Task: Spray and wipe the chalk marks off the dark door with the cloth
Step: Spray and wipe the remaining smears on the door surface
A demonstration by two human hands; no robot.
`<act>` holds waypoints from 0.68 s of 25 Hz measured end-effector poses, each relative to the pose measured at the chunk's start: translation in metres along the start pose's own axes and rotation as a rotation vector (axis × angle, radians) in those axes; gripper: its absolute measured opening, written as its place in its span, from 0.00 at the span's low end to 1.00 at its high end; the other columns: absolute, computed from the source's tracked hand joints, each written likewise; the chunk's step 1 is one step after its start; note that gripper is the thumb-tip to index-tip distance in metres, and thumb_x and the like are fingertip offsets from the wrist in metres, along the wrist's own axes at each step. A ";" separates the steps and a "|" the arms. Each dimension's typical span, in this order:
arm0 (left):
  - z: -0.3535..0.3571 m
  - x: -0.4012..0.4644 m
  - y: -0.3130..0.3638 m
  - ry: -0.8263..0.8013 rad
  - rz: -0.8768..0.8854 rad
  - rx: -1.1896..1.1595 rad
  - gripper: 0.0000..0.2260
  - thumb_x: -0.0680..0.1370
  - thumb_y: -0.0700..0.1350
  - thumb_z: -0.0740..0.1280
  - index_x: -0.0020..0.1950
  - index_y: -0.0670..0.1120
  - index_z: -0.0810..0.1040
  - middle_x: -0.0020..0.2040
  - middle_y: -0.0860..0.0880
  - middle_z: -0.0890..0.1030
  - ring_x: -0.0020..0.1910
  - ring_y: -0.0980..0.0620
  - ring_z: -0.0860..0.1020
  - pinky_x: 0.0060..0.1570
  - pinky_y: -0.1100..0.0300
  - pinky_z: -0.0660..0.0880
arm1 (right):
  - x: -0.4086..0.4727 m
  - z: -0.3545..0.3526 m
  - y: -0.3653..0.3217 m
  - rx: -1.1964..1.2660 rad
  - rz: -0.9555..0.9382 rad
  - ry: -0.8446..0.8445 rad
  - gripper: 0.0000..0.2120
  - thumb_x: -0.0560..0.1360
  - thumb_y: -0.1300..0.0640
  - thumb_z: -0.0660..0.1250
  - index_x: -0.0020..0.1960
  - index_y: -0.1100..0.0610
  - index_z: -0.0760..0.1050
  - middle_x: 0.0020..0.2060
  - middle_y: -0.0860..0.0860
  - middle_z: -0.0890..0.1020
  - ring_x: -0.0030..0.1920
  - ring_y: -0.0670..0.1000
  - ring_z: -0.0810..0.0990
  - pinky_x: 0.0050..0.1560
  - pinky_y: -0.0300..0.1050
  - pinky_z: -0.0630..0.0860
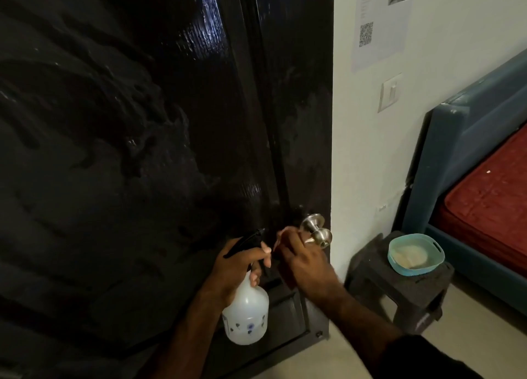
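Note:
The dark door (142, 122) fills the left and middle of the view, glossy with wet streaks and smears, and a faint pale haze shows near its right edge. My left hand (239, 267) grips the neck of a white spray bottle (246, 313) with a black trigger head (248, 240), which points at the door below the knob. My right hand (302, 259) is just right of the nozzle and below the steel door knob (315, 230). It is blurred, and its fingertips reach toward the nozzle. No cloth shows in either hand.
A dark plastic stool (399, 290) stands right of the door. On it sits a teal basin (436, 257) holding something pale, perhaps a cloth. A blue bed frame (456, 139) with a red mattress is at far right. A switch (390, 92) and a paper notice are on the white wall.

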State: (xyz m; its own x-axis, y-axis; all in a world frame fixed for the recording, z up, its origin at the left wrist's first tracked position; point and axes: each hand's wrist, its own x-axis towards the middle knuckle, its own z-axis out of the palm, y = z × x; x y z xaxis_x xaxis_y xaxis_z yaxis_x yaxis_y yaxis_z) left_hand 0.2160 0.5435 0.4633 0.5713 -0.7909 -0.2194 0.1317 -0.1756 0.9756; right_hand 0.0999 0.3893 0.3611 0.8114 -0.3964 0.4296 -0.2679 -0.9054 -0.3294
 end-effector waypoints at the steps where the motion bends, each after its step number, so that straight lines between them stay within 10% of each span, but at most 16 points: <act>1: -0.003 -0.001 -0.002 0.000 0.003 0.000 0.10 0.71 0.45 0.75 0.48 0.40 0.82 0.42 0.37 0.81 0.26 0.48 0.71 0.29 0.57 0.70 | -0.007 0.008 -0.002 0.023 0.065 -0.123 0.18 0.82 0.55 0.68 0.72 0.52 0.77 0.72 0.54 0.71 0.66 0.60 0.78 0.63 0.52 0.80; 7: -0.018 -0.005 -0.005 0.051 -0.016 0.039 0.08 0.77 0.40 0.74 0.49 0.35 0.79 0.33 0.43 0.80 0.26 0.47 0.70 0.29 0.57 0.71 | 0.045 -0.064 -0.024 0.295 0.185 0.507 0.21 0.78 0.60 0.75 0.71 0.54 0.78 0.66 0.52 0.73 0.60 0.50 0.76 0.59 0.44 0.80; 12: -0.023 -0.013 0.002 0.054 0.015 0.019 0.08 0.76 0.41 0.75 0.48 0.36 0.80 0.37 0.39 0.81 0.25 0.47 0.70 0.29 0.57 0.72 | 0.029 -0.031 0.015 -0.014 0.217 0.393 0.20 0.80 0.48 0.72 0.69 0.53 0.79 0.63 0.58 0.78 0.61 0.62 0.78 0.64 0.61 0.69; 17: -0.025 -0.014 0.002 0.049 0.030 0.008 0.09 0.75 0.42 0.75 0.49 0.38 0.80 0.42 0.36 0.82 0.26 0.47 0.70 0.29 0.57 0.71 | 0.069 -0.074 0.003 0.138 0.244 0.552 0.12 0.80 0.49 0.72 0.63 0.49 0.81 0.56 0.48 0.82 0.59 0.52 0.76 0.63 0.54 0.64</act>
State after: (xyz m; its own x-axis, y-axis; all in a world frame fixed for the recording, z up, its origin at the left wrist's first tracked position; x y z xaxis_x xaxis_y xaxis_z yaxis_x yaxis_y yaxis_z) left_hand 0.2284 0.5684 0.4684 0.6137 -0.7664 -0.1895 0.1071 -0.1570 0.9818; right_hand 0.1172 0.3482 0.4518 0.3370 -0.6435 0.6873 -0.3124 -0.7650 -0.5632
